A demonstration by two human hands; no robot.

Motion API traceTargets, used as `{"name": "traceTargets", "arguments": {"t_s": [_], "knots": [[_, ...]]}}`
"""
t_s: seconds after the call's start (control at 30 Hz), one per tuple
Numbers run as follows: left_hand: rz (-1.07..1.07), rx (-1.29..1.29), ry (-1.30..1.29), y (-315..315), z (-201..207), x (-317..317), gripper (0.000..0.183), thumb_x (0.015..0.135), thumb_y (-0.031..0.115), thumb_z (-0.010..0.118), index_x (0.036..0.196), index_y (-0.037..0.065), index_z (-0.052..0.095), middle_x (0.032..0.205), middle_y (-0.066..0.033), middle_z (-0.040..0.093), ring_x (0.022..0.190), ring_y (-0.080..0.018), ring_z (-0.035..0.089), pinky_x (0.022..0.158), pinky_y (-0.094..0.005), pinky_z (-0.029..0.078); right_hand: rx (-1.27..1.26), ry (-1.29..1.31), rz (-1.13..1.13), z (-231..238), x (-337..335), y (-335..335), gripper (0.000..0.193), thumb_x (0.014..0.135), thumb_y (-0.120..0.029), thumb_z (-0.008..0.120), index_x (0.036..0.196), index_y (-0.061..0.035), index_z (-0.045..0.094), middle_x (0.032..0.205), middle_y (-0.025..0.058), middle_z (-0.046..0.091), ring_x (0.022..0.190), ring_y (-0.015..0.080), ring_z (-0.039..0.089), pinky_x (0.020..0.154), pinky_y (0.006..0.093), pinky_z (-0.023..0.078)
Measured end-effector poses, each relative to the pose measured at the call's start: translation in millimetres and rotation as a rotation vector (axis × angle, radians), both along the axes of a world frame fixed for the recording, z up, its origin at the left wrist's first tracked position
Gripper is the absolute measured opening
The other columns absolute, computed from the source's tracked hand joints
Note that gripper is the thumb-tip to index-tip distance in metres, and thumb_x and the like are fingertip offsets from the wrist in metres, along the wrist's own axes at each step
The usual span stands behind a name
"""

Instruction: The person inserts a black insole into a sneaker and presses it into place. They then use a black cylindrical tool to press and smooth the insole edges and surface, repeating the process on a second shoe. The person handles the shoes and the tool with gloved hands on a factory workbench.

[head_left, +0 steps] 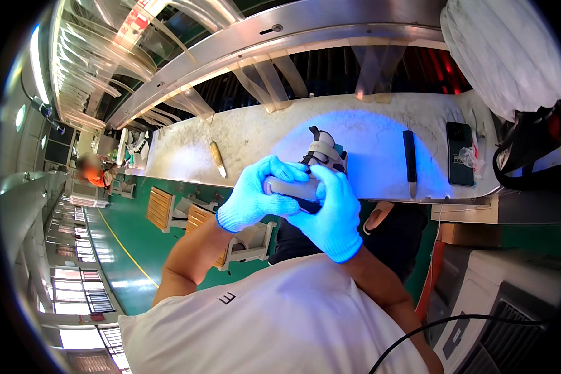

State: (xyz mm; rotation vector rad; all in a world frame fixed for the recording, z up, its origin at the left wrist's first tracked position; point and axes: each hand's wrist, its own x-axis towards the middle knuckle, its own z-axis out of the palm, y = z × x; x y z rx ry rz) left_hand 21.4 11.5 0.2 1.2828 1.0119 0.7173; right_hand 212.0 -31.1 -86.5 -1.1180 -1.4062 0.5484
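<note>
Head view logged. I saw the left hand [255,194] and the right hand [331,218] gripping one shoe [323,153] between them at the near edge of the blue-lit worktable [380,143]. Left fingers were curled over its grey side, thumb below; right fingers were bent against the opposite side, their exact contact partly hidden from me. My judgement of risk: the knit gloves [235,212] could slip on a smooth surface if either grip loosened, and the shoe might drop past the edge. A wooden-handled knife [215,153] lay to the left, a black-handled tool [409,153] to the right, metal end near the edge; a careless sideways sweep could dislodge either.
</note>
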Motion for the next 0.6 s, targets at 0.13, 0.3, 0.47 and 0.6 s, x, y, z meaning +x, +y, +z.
{"name": "traceTargets", "arguments": {"t_s": [0.13,0.3,0.47,0.6], "knots": [[0.031,0.036,-0.017,-2.1,-13.1,-9.2,0.053,0.075,0.002,0.098,0.121,0.000,0.074,0.140,-0.0186,0.074,0.134,-0.0270,0.069,0.118,-0.0458,0.055,-0.139,0.036,-0.003,-26.6,4.9,-23.1,0.092,0.068,-0.037,0.111,0.142,-0.0075,0.064,0.108,0.0115,0.069,0.091,0.0271,0.072,0.078,0.0412,0.062],[-0.013,0.045,0.019,3.2,-10.6,-7.6,0.049,0.075,0.004,0.098,0.118,0.003,0.074,0.138,-0.0173,0.074,0.135,-0.0262,0.069,0.120,-0.0463,0.052,0.014,0.139,0.138,-28.9,5.2,-25.8,0.087,0.075,-0.027,0.106,0.146,-0.0065,0.061,0.110,0.0127,0.066,0.086,0.0275,0.070,0.071,0.0429,0.059],[-0.015,0.011,0.066,13.6,-7.0,-9.1,0.050,0.071,0.012,0.101,0.111,0.008,0.070,0.125,-0.0125,0.078,0.140,-0.0302,0.066,0.124,-0.0498,0.049,-0.004,0.127,0.072,-31.5,2.4,-6.1,0.085,0.075,-0.030,0.106,0.143,-0.0050,0.062,0.110,0.0131,0.066,0.088,0.0293,0.070,0.074,0.0442,0.059],[-0.070,0.012,0.053,22.0,-8.1,-18.8,0.049,0.072,0.010,0.100,0.111,0.009,0.069,0.128,-0.0126,0.078,0.142,-0.0301,0.065,0.124,-0.0497,0.049,-0.039,0.105,0.071,-32.6,-3.0,1.1,0.084,0.074,-0.033,0.106,0.140,-0.0055,0.062,0.107,0.0127,0.064,0.087,0.0301,0.068,0.074,0.0456,0.058]]}}
